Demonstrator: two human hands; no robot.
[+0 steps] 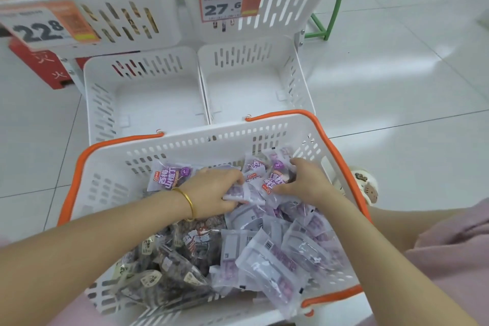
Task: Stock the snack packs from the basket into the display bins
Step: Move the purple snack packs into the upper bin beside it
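Floor (pixel 397 74): glossy white tile, thin dark joints, glare at right. Green frame (pixel 334 8) upper right; red box (pixel 45 69) at left.
Basket (pixel 111 167), white, orange rim, lower centre; purple packs (pixel 277 259) on its right side, dark packs (pixel 164 272) on its left.
Left hand (pixel 211 188) and right hand (pixel 299 182): both inside basket, fingers curled round purple packs.
Lower bins (pixel 98 103) mid-frame, just behind basket.
Upper right bin (pixel 291 0): one purple pack, tag (pixel 225 5) reads 27.6.
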